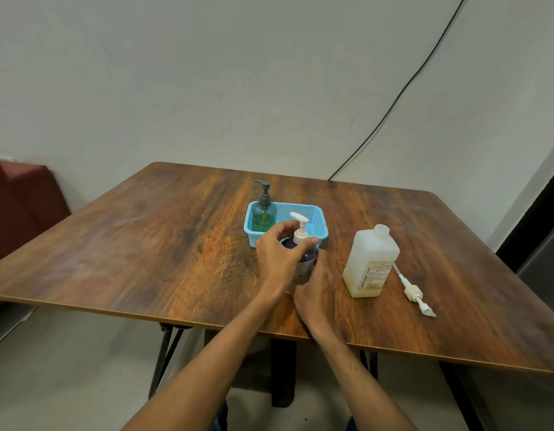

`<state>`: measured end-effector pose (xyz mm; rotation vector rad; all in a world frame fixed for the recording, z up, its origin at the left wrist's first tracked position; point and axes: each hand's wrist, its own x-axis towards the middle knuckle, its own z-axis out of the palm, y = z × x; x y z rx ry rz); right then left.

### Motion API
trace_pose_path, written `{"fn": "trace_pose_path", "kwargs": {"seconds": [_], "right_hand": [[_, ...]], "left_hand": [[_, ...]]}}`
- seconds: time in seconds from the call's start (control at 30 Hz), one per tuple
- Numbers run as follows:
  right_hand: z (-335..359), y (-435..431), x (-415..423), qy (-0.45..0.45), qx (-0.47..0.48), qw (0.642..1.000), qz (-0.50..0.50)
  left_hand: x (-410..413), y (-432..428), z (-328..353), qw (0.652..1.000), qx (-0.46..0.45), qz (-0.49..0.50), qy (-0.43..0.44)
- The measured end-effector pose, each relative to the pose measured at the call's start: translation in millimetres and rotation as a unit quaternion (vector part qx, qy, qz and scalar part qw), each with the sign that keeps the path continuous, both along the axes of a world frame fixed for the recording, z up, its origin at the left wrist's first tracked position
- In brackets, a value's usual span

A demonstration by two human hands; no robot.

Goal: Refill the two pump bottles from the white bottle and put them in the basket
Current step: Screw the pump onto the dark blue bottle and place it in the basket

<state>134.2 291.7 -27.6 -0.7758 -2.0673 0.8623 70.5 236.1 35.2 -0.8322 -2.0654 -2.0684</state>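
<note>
A dark pump bottle [306, 255] with a white pump head [300, 227] stands on the table just in front of the blue basket [316, 214]. My left hand [277, 259] wraps its upper part near the pump collar. My right hand [316, 287] grips its lower body from the right. A green pump bottle [264, 214] with a dark pump stands upright in the basket's left end. The white bottle [370, 262] stands uncapped to the right, apart from my hands.
A loose white pump with its tube [414, 292] lies on the wooden table [145, 244] right of the white bottle. A black cable [394, 98] runs down the wall behind. A red seat [21, 197] sits at the far left.
</note>
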Motion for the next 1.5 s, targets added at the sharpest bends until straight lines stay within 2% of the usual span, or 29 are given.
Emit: {"fn": "trace_pose_path", "kwargs": {"seconds": [0.13, 0.3, 0.47, 0.83, 1.1, 1.27, 1.5], "right_hand": [[0, 1, 1, 0.008, -0.008, 1.000, 0.010], [8, 0, 4, 0.017, -0.029, 0.999, 0.030], [7, -1, 5, 0.014, -0.031, 0.999, 0.034], [8, -2, 6, 0.014, -0.033, 0.998, 0.043], [11, 24, 17, 0.024, -0.118, 0.984, 0.133], [16, 39, 21, 0.015, -0.132, 0.974, 0.184], [24, 38, 15, 0.035, -0.114, 0.981, 0.155]], "left_hand": [[-1, 3, 1, 1.000, 0.000, 0.016, 0.009], [-18, -2, 3, 0.997, -0.031, -0.073, -0.007], [-21, -4, 3, 0.993, -0.021, -0.113, -0.022], [-24, -10, 7, 0.989, -0.028, -0.145, -0.017], [-21, -36, -26, 0.990, -0.028, -0.123, -0.058], [-19, -45, -36, 0.986, -0.059, -0.137, -0.075], [-21, -44, -29, 0.986, -0.049, -0.144, -0.072]]}}
